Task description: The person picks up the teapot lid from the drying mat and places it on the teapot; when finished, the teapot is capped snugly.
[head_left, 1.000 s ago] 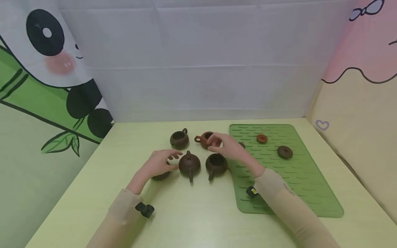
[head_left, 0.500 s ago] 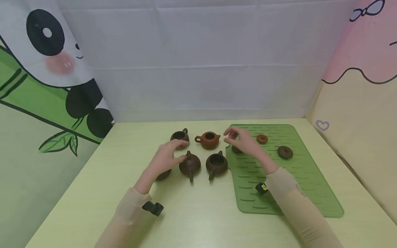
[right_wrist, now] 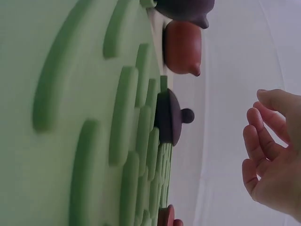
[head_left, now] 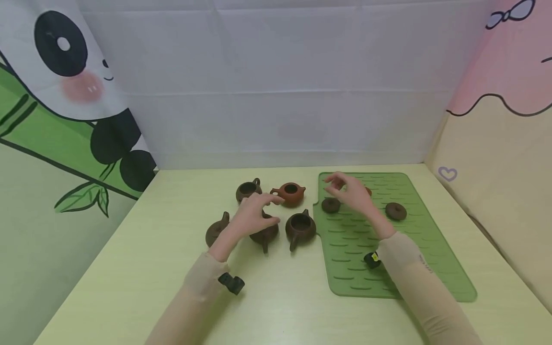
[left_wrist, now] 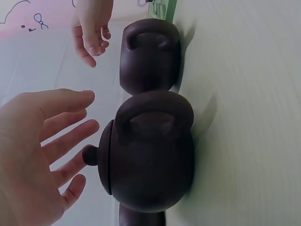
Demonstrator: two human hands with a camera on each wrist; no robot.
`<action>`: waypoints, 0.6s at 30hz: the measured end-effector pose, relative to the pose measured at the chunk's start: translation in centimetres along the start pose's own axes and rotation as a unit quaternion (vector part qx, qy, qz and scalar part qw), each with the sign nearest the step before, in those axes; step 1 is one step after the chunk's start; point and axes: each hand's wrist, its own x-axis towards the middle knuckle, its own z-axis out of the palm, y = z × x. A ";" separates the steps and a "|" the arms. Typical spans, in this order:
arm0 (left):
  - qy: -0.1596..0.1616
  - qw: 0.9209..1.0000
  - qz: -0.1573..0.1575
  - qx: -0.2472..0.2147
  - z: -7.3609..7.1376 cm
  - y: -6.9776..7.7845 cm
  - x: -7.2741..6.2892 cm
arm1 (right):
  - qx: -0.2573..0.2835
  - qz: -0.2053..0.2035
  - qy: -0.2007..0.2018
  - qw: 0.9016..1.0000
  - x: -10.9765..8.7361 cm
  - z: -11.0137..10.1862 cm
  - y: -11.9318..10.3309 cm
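Observation:
My left hand hovers beside a dark brown teapot, fingers spread and nothing in its grasp. In the left wrist view this teapot wears its knobbed lid, close to the fingertips. My right hand hangs over the green mat with fingers loosely bent, holding nothing. A dark lid lies on the mat by that hand; the right wrist view shows its round knob. To the right of the lidded teapot stands a dark teapot without a lid.
A lidless reddish teapot and a lidless dark teapot stand behind. Another dark teapot at the left is partly covered by my left arm. A brown lid and a half-hidden reddish lid lie on the mat.
My left hand has moved rightward from the leftmost teapot across the lidded one. My right hand has drawn back rightward from the reddish teapot to above the mat. Teapots and lids stay put.

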 end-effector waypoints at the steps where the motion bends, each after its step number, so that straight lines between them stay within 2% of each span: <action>1: -0.004 1.000 0.001 0.002 0.2 0.0 0.1 | -0.002 0.002 0.002 1.000 0.0 -0.1 0.2; 9: -0.044 0.999 -0.006 0.026 1.2 -0.4 0.9 | -0.025 -0.004 -0.001 1.000 0.2 -0.4 1.4; 18: -0.072 0.996 -0.009 0.053 1.8 -0.7 1.0 | -0.068 -0.014 -0.032 0.997 0.2 -0.2 2.4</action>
